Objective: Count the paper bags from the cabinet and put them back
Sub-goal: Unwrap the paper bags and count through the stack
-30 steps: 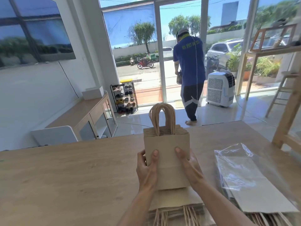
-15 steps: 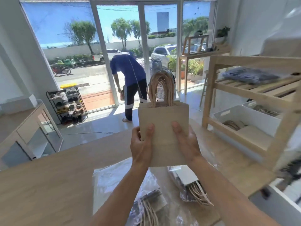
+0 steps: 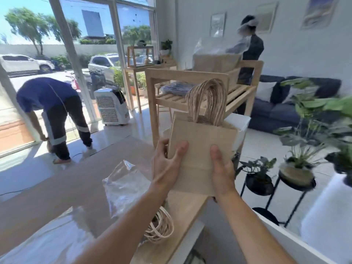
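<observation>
Head view: stack of paper bags (image 3: 200,149) upright in mid-air, twisted handles (image 3: 208,101) up, above the far right corner of the tabletop (image 3: 80,180). Left hand (image 3: 167,164) clasping its left edge, right hand (image 3: 222,170) its right. Clear plastic wrap (image 3: 125,185) flat on tabletop, near left. Wooden shelf (image 3: 200,92) beyond, far right.

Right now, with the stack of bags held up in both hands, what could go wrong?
1. The stack of paper bags is pinched only at its lower half by the left hand and right hand; loose bags could fan out or slip.
2. It is held beyond the table edge, so a dropped bag probably falls to the floor.
3. The twisted handles stand near the wooden shelf and might snag.
</observation>
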{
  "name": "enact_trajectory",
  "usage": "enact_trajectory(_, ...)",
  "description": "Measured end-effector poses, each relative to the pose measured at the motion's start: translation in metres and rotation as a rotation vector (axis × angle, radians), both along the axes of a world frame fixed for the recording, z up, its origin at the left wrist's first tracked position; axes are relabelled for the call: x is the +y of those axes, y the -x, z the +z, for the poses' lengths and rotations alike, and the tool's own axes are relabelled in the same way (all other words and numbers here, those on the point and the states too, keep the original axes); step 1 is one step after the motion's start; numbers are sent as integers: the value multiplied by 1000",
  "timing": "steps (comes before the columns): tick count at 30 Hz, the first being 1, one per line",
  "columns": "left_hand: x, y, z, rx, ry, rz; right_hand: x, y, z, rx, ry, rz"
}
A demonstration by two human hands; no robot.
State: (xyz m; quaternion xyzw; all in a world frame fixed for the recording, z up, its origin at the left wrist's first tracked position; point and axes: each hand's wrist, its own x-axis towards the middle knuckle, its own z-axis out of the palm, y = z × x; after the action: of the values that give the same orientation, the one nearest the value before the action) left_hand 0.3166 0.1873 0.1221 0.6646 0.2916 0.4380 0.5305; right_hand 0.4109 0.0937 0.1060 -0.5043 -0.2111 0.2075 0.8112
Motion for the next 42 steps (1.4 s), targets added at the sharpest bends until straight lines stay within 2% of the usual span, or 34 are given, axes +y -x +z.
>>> enact_trajectory(6, -39, -72, 2, 88, -91, -121, -48, -58, -16, 80, -25, -150)
enact_trajectory(15, -67, -193, 20, 359, -144, -254, -77, -169, -26, 282, -84, -166)
enact_trajectory(19, -63, -255, 22, 540, -62, -338, -82, -225, -32, 374, -7, -147)
enact_trajectory(24, -48, -322, 9, 669, 134, -488, -90, -293, -45, 477, 69, -66)
enact_trajectory(28, -29, -364, -8, 595, 356, -528, -79, -341, -45, 427, 209, -73)
enact_trajectory(31, -10, -392, -11, 530, 454, -506, -57, -379, -45, 359, 341, -102)
enact_trajectory(33, 4, -403, -11, 477, 520, -501, -37, -399, -47, 343, 386, -29)
enact_trajectory(39, 49, -428, -3, 435, 533, -395, 23, -440, -47, 286, 390, 98)
enact_trajectory(42, 72, -443, -4, 470, 537, -323, 53, -457, -56, 341, 393, 165)
